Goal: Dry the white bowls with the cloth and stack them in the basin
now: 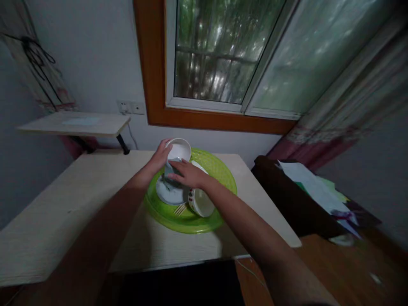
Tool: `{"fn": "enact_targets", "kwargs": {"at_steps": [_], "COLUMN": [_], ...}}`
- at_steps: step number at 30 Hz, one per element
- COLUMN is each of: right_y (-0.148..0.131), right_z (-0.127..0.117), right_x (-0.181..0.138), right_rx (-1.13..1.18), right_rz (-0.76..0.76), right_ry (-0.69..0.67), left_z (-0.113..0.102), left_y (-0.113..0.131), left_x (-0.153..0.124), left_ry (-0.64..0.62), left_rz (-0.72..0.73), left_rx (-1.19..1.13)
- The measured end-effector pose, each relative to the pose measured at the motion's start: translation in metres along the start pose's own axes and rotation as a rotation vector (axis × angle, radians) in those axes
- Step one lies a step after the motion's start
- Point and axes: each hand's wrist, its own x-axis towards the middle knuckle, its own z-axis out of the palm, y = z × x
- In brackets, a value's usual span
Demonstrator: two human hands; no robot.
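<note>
A white bowl [180,148] is tilted above the far left part of a round green tray [223,174]. My left hand [158,156] grips its left rim, fingers closed around the edge. Against the near side of the bowl, my right hand [186,173] holds a grey-blue cloth [171,170]; its fingertips are partly spread over the fabric. Below the cloth lies a white plate [172,195] with a dark design. A second bowl [203,203], patterned outside, rests on its side under my right wrist. Behind that wrist shows part of another white dish [199,166], mostly hidden.
Several thin light sticks [180,209] lie near the tray's front. The tray stands on a pale wooden table [79,204]. A small raised shelf [76,123] stands at the back left. Right of the table, papers [309,182] lie on a dark brown piece of furniture [274,191].
</note>
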Motion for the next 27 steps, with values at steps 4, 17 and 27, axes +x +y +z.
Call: {"fn": "enact_targets", "kwargs": {"at_steps": [4,17,27], "right_y": [0.005,0.004,-0.001], "right_z": [0.005,0.007,-0.003], "right_x": [-0.002,-0.004,-0.008], "right_rx": [-0.155,-0.339,-0.151], "right_rz": [0.068,0.073,0.015], "right_ry": [0.035,0.039,0.009], "left_z": [0.001,0.003,0.001], "left_y": [0.001,0.002,0.004], "left_x": [0.001,0.001,-0.001], "left_ry": [0.009,-0.006,0.012], "left_rz": [-0.023,-0.063,-0.026], "left_rx": [0.004,0.009,-0.003]}}
